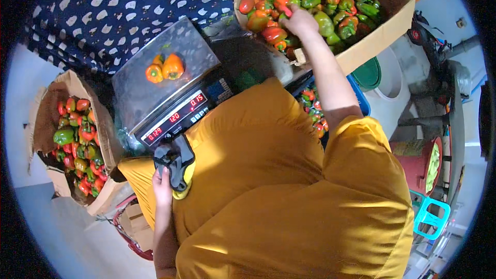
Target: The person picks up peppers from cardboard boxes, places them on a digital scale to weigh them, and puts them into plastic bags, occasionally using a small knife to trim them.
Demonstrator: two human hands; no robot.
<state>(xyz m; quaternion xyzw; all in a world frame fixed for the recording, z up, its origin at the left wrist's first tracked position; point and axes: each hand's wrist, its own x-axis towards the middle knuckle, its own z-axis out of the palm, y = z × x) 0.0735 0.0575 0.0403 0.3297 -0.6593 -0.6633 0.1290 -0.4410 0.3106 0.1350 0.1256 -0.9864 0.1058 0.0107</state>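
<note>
My right hand reaches into a large cardboard box of red, green and orange bell peppers. A small pinkish-red thing shows at its fingertips; whether the fingers grip it I cannot tell. My left hand rests near my lap and holds a bundled grey, black and yellow cloth item, perhaps a glove. Ahead of that hand stands a digital weighing scale with lit red digits. Orange bell peppers lie together on its metal platform.
To the left, a second cardboard box holds many peppers. A blue crate with more peppers sits partly under my right arm. Dark patterned cloth lies beyond the scale. On the right are a red bucket and a turquoise stool.
</note>
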